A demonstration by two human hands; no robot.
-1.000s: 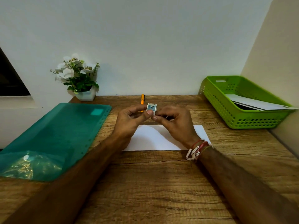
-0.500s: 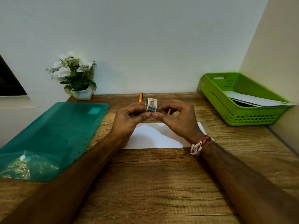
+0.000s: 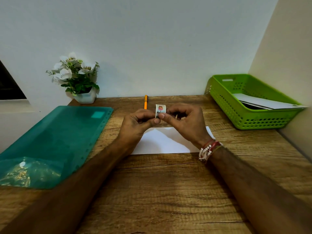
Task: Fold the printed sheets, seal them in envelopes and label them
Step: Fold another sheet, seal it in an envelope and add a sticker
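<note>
— Where is the label?
— Just above the far edge of the white envelope (image 3: 162,143), held clear of the wooden table (image 3: 168,191). It is a small printed label strip (image 3: 160,110), standing upright. It may be curled off a roll, but it is too small here to be sure.

— Who holds it?
— Both hands. The left hand (image 3: 136,126) pinches its lower end between thumb and forefinger, with the other fingers curled in. The right hand (image 3: 185,125) pinches the same end from the opposite side, its remaining fingers bent. Beaded bracelets (image 3: 208,150) sit on that wrist, over the envelope's right end.

— And the envelope?
— It lies flat on the table beneath the hands, partly covered by them.

— Any containers?
— A green basket (image 3: 249,119) stands right of the envelope and farther back. White sheets (image 3: 263,102) lie in it over something dark, with one corner poking past the rim. Left of the envelope lies a teal plastic sleeve (image 3: 55,135), with a crumpled clear bag (image 3: 25,173) at its near end.

— Anything else?
— An orange pen (image 3: 145,102) lies beyond the envelope. A white pot of flowers (image 3: 86,97) stands beyond it to the left.
</note>
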